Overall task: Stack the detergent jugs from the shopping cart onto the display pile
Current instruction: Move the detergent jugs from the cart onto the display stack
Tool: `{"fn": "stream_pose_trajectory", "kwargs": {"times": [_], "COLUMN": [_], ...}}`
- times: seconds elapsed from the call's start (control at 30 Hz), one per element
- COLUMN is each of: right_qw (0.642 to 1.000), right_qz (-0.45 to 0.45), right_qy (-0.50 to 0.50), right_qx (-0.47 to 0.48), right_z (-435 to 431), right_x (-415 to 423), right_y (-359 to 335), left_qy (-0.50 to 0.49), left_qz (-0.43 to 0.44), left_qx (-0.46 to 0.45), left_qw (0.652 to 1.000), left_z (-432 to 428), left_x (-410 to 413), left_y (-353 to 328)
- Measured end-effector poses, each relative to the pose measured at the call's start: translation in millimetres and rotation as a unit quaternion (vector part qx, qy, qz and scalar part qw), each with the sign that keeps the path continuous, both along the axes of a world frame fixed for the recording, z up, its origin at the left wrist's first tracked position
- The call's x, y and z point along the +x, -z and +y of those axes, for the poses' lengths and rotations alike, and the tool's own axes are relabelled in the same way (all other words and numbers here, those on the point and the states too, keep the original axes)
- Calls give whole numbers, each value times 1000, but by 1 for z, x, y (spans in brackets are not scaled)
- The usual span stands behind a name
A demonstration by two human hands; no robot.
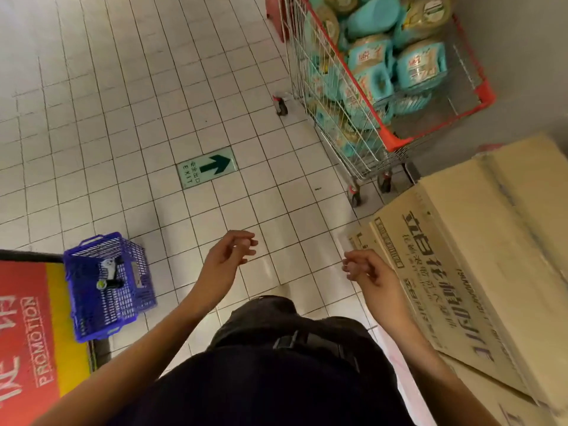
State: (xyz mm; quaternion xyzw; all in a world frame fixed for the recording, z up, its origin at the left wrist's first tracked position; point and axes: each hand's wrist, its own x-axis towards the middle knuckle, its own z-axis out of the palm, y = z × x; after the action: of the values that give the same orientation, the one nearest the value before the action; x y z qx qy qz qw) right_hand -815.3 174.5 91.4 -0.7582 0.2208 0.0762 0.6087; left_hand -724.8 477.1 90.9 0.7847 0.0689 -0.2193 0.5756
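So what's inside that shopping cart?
Teal detergent jugs lie piled in the shopping cart, several on their sides. The upper ones cover those below, so their number cannot be told.

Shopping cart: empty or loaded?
Loaded. The shopping cart holds a jumbled heap of teal detergent jugs, lying tipped at mixed angles and visible through its wire side.

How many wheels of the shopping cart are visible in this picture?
3. The far wheel sits left of the shopping cart; two near wheels stand beside the cardboard box. A fourth may be hidden.
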Motion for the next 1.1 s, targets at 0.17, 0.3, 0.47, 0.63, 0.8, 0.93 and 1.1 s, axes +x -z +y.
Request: {"fn": "stream_pose_trajectory", "kwargs": {"times": [0.17, 0.3, 0.47, 0.63, 0.8, 0.93, 1.1], "right_qw": [1000, 999, 998, 999, 999, 999, 997], "right_qz": [22, 18, 22, 27, -15, -3, 29], "right_qy": [22, 32, 35, -6, -13, 3, 58], "right_qx": [5, 8, 37, 45, 36, 44, 44], "right_z": [-16, -39, -70, -94, -112, -122, -136], "right_x": [57, 120, 225, 343, 454, 522, 585], "right_y": [-8, -9, 5, 7, -2, 0, 6], "left_qy": [23, 44, 42, 12, -3, 17, 109], "left_qz": [-20, -42, -31, -11, 4, 2, 11], "left_qx": [-32, -48, -17, 7, 12, 21, 13], "left_qw": [999, 997, 998, 1000, 1000, 1000, 994], "left_z": [-25, -54, -77, -84, -96, -113, -153], "left_x": [92, 163, 242, 312, 393, 471, 581], "left_y": [-10, -14, -3, -4, -5, 2, 11]}}
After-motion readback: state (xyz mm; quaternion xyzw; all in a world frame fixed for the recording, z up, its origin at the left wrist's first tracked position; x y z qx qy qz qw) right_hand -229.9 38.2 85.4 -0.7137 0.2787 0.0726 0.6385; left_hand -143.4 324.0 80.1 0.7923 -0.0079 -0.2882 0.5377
